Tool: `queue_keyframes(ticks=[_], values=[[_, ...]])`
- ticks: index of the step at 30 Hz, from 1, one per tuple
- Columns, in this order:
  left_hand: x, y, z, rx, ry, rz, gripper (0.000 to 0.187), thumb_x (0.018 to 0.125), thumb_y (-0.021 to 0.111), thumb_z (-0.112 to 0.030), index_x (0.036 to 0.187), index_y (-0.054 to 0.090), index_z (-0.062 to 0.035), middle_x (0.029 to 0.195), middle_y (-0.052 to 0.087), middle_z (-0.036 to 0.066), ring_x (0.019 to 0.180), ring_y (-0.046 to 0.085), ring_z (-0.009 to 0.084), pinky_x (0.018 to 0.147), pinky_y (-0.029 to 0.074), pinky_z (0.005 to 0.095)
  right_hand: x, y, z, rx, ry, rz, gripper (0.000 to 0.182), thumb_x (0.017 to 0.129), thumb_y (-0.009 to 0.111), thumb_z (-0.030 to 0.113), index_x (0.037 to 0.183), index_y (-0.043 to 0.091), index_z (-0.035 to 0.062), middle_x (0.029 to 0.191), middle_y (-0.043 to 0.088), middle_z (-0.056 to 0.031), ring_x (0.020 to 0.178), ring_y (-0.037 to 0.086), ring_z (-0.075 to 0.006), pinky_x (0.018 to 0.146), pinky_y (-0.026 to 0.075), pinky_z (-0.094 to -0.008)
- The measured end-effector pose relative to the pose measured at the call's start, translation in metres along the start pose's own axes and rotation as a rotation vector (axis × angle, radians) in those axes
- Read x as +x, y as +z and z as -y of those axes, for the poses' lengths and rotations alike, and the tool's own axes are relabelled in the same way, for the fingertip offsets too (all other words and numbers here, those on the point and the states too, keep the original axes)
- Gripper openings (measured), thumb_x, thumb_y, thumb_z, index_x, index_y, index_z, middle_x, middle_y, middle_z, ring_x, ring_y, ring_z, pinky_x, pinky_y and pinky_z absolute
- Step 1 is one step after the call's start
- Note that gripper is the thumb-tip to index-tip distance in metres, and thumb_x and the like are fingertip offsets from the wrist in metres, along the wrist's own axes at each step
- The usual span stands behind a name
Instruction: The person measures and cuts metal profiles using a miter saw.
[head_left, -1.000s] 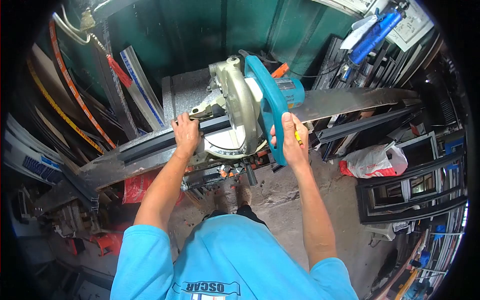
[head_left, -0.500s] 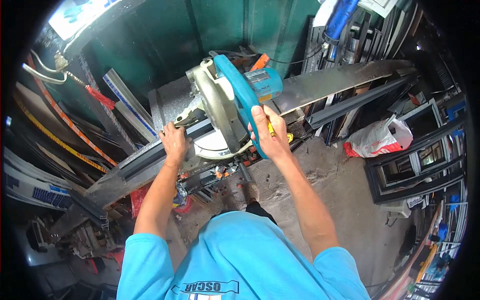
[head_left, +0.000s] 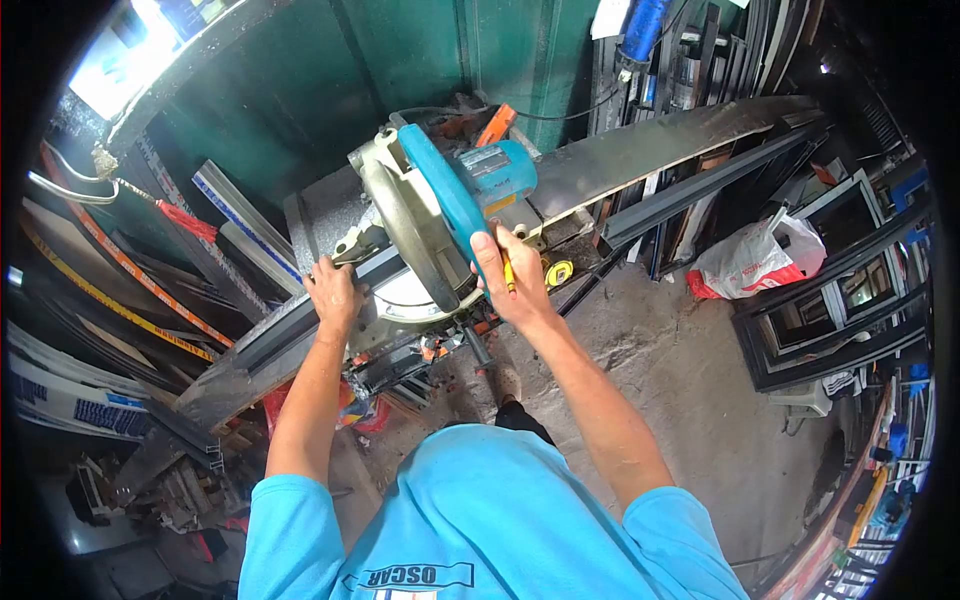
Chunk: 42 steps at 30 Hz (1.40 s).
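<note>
A miter saw (head_left: 415,225) with a teal handle, teal motor and pale blade guard stands in front of me. My right hand (head_left: 515,272) is wrapped round the saw's handle, thumb along the top. A yellow pencil-like stick (head_left: 509,273) is tucked in the same hand. My left hand (head_left: 333,291) grips a dark metal profile (head_left: 285,330) lying along the saw's fence, left of the blade guard; its fingertips curl over the far edge. Just right of my right hand lies a yellow tape measure (head_left: 558,272). The guard hides where the blade meets the profile.
A long board (head_left: 660,150) extends right from the saw. Metal profiles (head_left: 245,230) lean at the left and back right. On the right are a red-and-white plastic bag (head_left: 760,258) and dark window frames (head_left: 800,330). A blue tube (head_left: 643,30) hangs at the back.
My view has shifted slightly, so the saw and bench appear a little further left. Both hands keep their holds; the saw head looks about as low as before.
</note>
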<state>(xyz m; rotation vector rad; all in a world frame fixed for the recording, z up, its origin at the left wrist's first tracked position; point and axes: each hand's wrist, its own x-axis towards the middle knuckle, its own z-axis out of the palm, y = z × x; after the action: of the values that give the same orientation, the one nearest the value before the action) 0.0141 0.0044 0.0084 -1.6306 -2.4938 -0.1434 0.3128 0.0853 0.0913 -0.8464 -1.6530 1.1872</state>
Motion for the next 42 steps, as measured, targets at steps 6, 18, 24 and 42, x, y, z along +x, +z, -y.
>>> queue_keyframes(ticks=[6,18,24,42], values=[[-0.002,0.003,0.002,0.014,0.014,-0.041,0.039,0.066,0.090,-0.028,0.098,0.077,-0.0096,0.114,0.059,0.015,0.114,0.054,0.0343,0.098,0.039,0.0509,0.003,-0.001,0.007,-0.031,0.075,0.030,0.050,0.104,0.053,0.048,0.107,0.065,-0.0003,0.076,0.066,-0.0219,0.075,0.069,-0.0385,0.066,0.051,-0.0446],[-0.003,-0.001,0.000,0.016,0.016,-0.015,0.047,0.068,0.089,-0.030,0.107,0.077,-0.0087,0.117,0.058,0.015,0.118,0.053,0.0352,0.099,0.038,0.0522,0.128,0.010,0.125,-0.165,0.101,0.213,0.064,0.102,0.049,0.052,0.092,0.070,-0.0086,0.095,0.067,-0.0355,0.097,0.068,-0.0473,0.084,0.055,-0.0498],[-0.002,0.000,0.002,0.010,0.020,-0.018,0.044,0.068,0.089,-0.032,0.104,0.078,-0.0095,0.116,0.057,0.015,0.118,0.051,0.0344,0.103,0.036,0.0523,0.169,0.011,0.151,-0.068,0.144,0.199,0.060,0.096,0.056,0.053,0.086,0.071,-0.0048,0.091,0.070,-0.0254,0.084,0.069,-0.0342,0.078,0.055,-0.0405],[-0.001,0.000,0.000,-0.060,-0.026,-0.012,0.038,0.064,0.090,-0.025,0.096,0.078,-0.0081,0.109,0.055,0.014,0.111,0.052,0.0339,0.104,0.035,0.0504,0.064,0.051,-0.146,-0.392,-0.068,0.323,0.049,0.086,0.067,0.006,0.134,0.058,0.0134,0.110,0.067,-0.0207,0.099,0.067,-0.0412,0.084,0.054,-0.0492]])
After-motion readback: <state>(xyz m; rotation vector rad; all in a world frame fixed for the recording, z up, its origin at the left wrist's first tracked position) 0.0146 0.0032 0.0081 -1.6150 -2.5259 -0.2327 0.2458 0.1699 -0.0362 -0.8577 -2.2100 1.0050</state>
